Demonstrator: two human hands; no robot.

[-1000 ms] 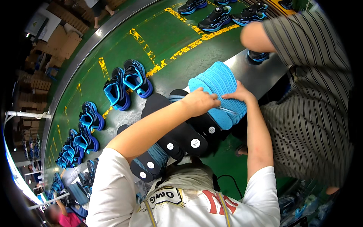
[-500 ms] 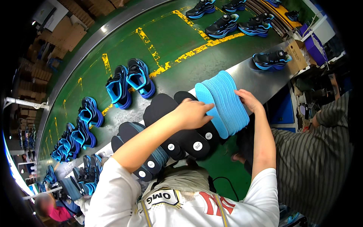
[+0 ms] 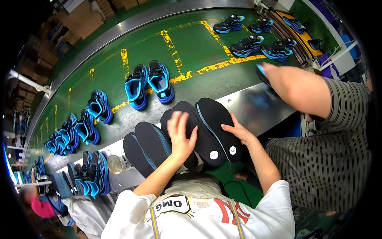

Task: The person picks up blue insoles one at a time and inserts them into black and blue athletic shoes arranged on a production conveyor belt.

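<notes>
My right hand (image 3: 241, 132) grips the outer edge of a stack of insoles (image 3: 217, 125), thumb on the black face and fingers along the side. A thin blue layer shows at the stack's edge, and a round white sticker marks its heel. My left hand (image 3: 181, 135) is raised with fingers spread over the neighbouring black insoles (image 3: 185, 113), and seems to hold nothing. Left of it lean more insoles (image 3: 153, 137), black with blue-grey edges. Whether the left fingertips touch an insole I cannot tell.
Pairs of black-and-blue sneakers (image 3: 149, 85) stand on the green conveyor belt (image 3: 191, 47), others at its left (image 3: 85, 127). A metal ledge (image 3: 254, 105) runs along the near side. On the right, a co-worker's arm (image 3: 302, 85) reaches over the ledge, holding a dark shoe.
The fanned blue stack between my hands now shows its black side, beside the other black insoles. My left hand has moved left off it. A co-worker's arm has come in from the right.
</notes>
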